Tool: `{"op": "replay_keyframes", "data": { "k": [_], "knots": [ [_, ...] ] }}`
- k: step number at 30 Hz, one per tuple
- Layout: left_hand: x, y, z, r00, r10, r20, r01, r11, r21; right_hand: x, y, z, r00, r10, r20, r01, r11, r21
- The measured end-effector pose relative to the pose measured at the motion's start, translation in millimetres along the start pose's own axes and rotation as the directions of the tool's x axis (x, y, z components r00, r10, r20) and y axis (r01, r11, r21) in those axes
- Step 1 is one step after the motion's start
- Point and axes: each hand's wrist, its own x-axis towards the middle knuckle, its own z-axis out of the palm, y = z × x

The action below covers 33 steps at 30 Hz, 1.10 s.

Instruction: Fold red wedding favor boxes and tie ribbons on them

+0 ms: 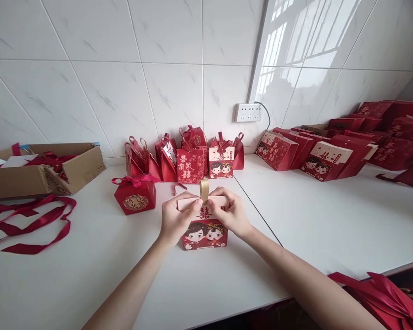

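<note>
A red and white gift box (pixel 205 234) with two cartoon figures on its front stands upright on the white table. A loop of gold ribbon (pixel 204 189) rises from its top edge. My left hand (pixel 181 213) pinches the top edge left of the loop, thumb on the front. On the other side of the loop, my right hand (pixel 230 211) grips the same edge, its thumb also in front. Both thumbs press close to the base of the ribbon. Behind the box, the fingers are partly hidden.
Several finished red gift boxes (pixel 190 166) stand by the tiled wall. A red box with a bow (pixel 136 198) sits left. Farther left are a cardboard carton (pixel 86 166) and loose red ribbons (pixel 37 247). Flat red boxes (pixel 330 160) lean in rows at right, near a power strip (pixel 248 112).
</note>
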Motion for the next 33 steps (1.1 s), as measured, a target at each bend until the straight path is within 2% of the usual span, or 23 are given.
{"op": "replay_keyframes", "data": {
  "k": [8, 25, 33],
  "knots": [
    [-0.5, -1.2, -1.1, 0.997, -0.075, 0.022, 0.077, 0.993, -0.094, 0.3, -1.4, 1.5, 1.000, 0.017, -0.011, -0.017, 1.000, 0.003],
    [1.1, -0.2, -1.1, 1.000, 0.014, 0.020, -0.014, 1.000, 0.012, 1.0, -0.6, 1.0, 1.000, 0.022, -0.004, -0.022, 1.000, 0.017],
    [2.0, -1.6, -2.1, 0.997, 0.055, 0.060, -0.057, 0.998, 0.034, 0.7, -2.7, 1.9, 0.997, -0.058, -0.045, 0.055, 0.996, -0.069]
  ]
}}
